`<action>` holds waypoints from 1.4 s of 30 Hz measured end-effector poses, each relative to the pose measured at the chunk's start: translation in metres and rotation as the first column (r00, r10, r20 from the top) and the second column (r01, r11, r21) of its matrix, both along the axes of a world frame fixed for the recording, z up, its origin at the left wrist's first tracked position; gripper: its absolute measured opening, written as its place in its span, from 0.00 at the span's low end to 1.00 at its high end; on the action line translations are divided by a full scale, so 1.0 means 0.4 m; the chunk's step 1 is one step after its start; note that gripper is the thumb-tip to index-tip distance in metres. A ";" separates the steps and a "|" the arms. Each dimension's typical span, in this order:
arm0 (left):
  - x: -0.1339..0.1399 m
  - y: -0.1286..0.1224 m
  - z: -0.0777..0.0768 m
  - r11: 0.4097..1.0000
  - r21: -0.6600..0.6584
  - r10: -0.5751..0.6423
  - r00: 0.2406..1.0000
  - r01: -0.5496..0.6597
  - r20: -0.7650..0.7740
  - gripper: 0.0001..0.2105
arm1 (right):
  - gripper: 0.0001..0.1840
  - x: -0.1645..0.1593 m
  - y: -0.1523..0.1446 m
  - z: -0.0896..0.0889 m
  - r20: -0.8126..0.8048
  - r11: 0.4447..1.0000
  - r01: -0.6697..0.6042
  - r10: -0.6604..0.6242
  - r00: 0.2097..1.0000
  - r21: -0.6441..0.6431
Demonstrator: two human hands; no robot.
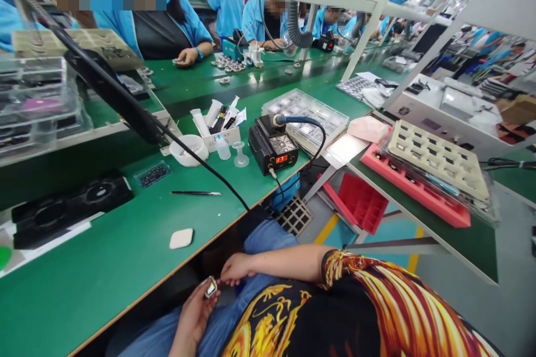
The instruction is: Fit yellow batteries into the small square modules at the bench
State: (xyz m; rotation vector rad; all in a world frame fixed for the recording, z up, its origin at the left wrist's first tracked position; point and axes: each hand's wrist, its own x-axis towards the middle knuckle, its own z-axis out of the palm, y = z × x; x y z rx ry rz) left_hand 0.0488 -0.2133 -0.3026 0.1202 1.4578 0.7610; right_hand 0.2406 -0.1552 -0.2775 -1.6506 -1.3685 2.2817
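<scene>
Low over my lap, below the bench edge, my left hand point(197, 310) is closed round a small squarish part point(210, 288) with a pale rim and a dark and yellow middle. It looks like a watch-sized casing, but its exact kind is unclear. My right hand point(236, 269) is just to the right of it, fingers curled and pressed together; what they hold, if anything, is too small to make out. On the green bench point(138, 268) above my hands lies a white rounded-square pad point(181, 239). Farther back lie black tweezers point(195, 193).
A soldering station point(274, 148) with a cable stands at the bench edge. Nearby are a white bowl point(189, 150), a small bottle point(223, 147), and a box of syringes point(224, 138). A black lamp arm point(113, 86) crosses the left. Trays point(438, 159) are stacked at right. Co-workers sit opposite.
</scene>
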 end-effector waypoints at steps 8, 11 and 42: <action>-0.009 -0.010 -0.002 1.000 -0.006 -0.023 1.000 0.023 -0.008 0.10 | 0.13 0.000 0.000 0.012 0.034 1.000 -0.008 0.008 0.999 -0.009; -0.014 -0.010 -0.009 1.000 -0.011 -0.018 1.000 0.018 0.004 0.10 | 0.14 -0.001 0.003 0.017 0.035 1.000 0.001 -0.001 0.999 -0.009; -0.017 0.004 -0.012 0.999 -0.027 0.019 1.000 -0.019 0.008 0.10 | 0.12 -0.022 0.005 -0.044 -0.078 1.000 0.001 -0.002 0.997 -0.015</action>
